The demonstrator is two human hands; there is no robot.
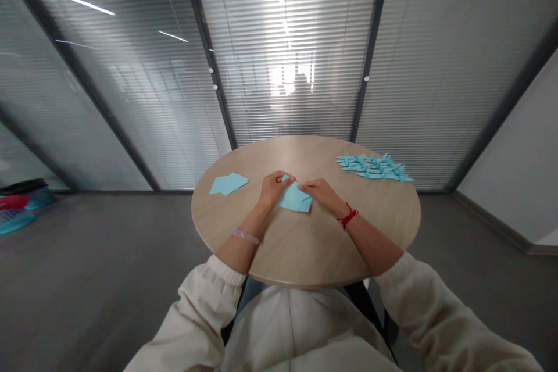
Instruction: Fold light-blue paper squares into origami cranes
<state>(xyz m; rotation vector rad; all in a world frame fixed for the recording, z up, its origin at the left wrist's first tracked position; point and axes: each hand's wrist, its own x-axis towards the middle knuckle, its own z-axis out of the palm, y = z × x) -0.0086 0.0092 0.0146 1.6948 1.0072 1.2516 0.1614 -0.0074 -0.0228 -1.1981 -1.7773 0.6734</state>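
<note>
A sheet of light blue paper [294, 200], partly folded over near its top, lies on the round wooden table [322, 250] in front of me. My left hand [274, 186] pinches the paper at its upper left edge, fingers closed. At its upper right edge, my right hand [320, 190] grips the same paper between thumb and fingers. The fingertips partly hide the fold between them.
Several flat blue sheets [228, 183] lie loosely stacked at the table's left. Rows of folded blue paper cranes [372, 167] stand at the back right. Behind the table rises a glass partition with blinds [288, 110]. Bags [20, 209] sit on the floor at far left.
</note>
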